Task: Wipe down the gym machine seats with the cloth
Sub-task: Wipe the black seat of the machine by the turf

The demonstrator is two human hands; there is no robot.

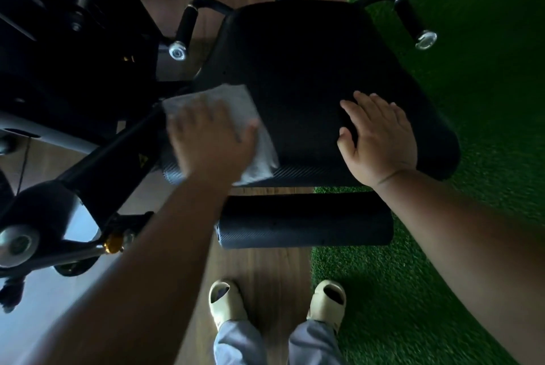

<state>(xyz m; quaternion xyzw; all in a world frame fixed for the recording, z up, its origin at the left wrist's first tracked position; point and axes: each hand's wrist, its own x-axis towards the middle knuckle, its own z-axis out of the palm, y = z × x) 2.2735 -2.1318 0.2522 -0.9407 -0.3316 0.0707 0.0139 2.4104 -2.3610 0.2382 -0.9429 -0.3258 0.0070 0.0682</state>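
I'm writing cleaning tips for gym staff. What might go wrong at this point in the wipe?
1. The cloth under the left hand overhangs the seat at its left edge, so it may slip off.
2. The right hand lies flat on the seat, so that patch may go unwiped.
3. The handle close by may catch the left hand.

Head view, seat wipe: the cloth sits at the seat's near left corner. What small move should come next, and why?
Probably sweep the cloth rightward across the seat toward its middle. The left hand presses it flat on the near left corner only, so most of the pad shows no cloth on it. The right hand lies flat on the near right part and would likely need to lift as the cloth nears.
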